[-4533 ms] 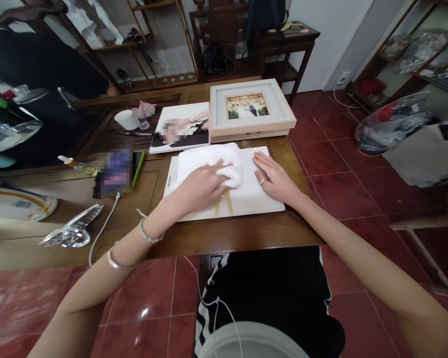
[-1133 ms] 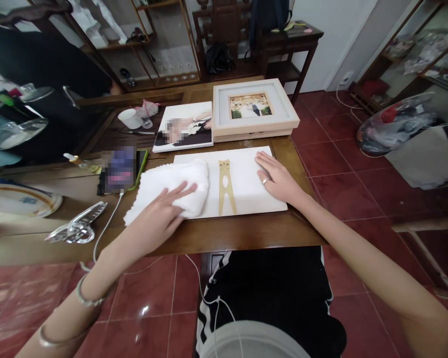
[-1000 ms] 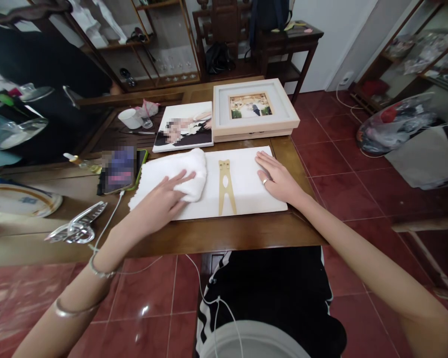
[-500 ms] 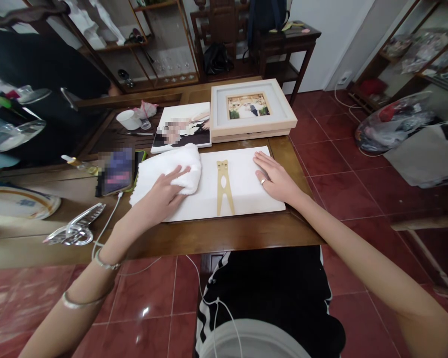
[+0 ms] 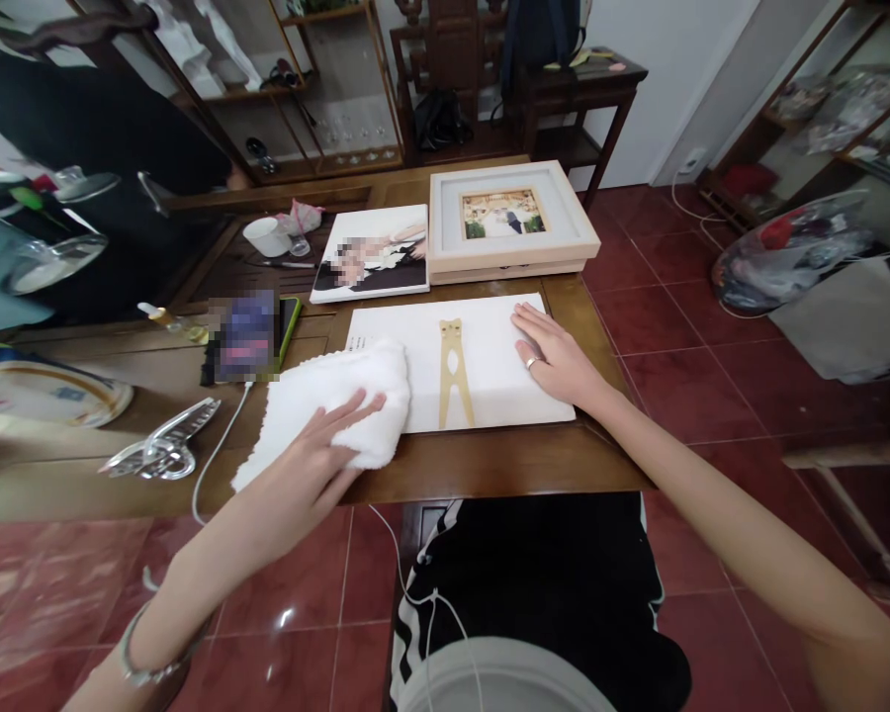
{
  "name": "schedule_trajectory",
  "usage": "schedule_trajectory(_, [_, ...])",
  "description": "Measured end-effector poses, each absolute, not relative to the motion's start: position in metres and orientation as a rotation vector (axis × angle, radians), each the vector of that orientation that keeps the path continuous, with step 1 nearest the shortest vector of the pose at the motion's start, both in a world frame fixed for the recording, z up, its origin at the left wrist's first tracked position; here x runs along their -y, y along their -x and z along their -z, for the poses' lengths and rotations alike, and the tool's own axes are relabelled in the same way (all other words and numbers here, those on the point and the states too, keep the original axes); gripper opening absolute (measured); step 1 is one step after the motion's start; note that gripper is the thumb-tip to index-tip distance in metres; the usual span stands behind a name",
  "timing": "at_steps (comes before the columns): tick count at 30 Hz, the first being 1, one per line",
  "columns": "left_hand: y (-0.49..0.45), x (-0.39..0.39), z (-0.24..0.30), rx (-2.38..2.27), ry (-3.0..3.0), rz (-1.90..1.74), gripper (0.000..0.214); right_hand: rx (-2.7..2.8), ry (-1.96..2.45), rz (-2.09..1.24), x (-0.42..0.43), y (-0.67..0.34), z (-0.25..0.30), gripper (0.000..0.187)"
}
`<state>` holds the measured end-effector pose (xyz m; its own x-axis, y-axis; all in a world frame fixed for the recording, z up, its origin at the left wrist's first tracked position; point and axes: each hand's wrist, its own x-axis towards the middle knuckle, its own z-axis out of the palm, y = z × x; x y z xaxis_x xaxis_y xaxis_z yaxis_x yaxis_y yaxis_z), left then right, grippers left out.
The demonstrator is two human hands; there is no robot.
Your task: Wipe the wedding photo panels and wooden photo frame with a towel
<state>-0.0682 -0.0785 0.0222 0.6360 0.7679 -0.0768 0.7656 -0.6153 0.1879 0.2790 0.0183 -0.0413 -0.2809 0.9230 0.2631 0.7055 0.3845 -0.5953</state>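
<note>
My left hand [image 5: 326, 445] grips a bunched white towel [image 5: 375, 381], its fingers pressed into the fabric. The towel covers the front left part of a white rectangular board [image 5: 489, 316] and reaches to the table's front edge. My right hand [image 5: 556, 361], with a ring on one finger, lies open and flat on the board's right end. Between my hands, a flat tan piece [image 5: 450, 337] with a cat-like head, two long legs and an oval hole lies on the board. Small dark print shows at the board's left side.
Behind the board are a photo panel [image 5: 407, 277] and a pale framed picture box [image 5: 564, 208]. Leftward on the wooden table [image 5: 489, 465] lie a phone [image 5: 248, 336], a charging cable, a silver hair claw [image 5: 155, 445], a dropper bottle [image 5: 178, 324] and a white cup [image 5: 267, 237].
My left hand has drawn the towel toward the table's front edge, baring the board's far left corner and its print. My right hand stays on the board. The view has shifted slightly.
</note>
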Motion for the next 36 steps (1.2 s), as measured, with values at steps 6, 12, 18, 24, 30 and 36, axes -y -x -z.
schedule_trajectory(6, [0.068,0.036,-0.022,-1.305,-2.605,0.023,0.045,2.084,1.390,-0.475,-0.018,-0.280,0.042,0.050])
schedule_trajectory(12, [0.055,-0.018,-0.013,-1.364,-2.626,-0.028,0.046,2.072,1.381,-0.483,-0.017,-0.279,0.041,0.050])
schedule_trajectory(18, [0.043,-0.032,-0.002,-1.432,-2.729,-0.055,0.043,2.081,1.395,-0.496,-0.016,-0.279,0.038,0.050])
schedule_trajectory(24, [0.028,0.023,-0.016,-1.340,-2.717,0.059,0.038,2.078,1.402,-0.489,-0.016,-0.278,0.039,0.050])
schedule_trajectory(30, [0.020,0.082,-0.022,-1.149,-2.762,0.121,0.039,2.065,1.393,-0.473,-0.017,-0.279,0.042,0.049])
schedule_trajectory(36, [0.022,0.069,-0.023,-1.149,-2.728,0.105,0.040,2.066,1.379,-0.490,-0.018,-0.279,0.042,0.049])
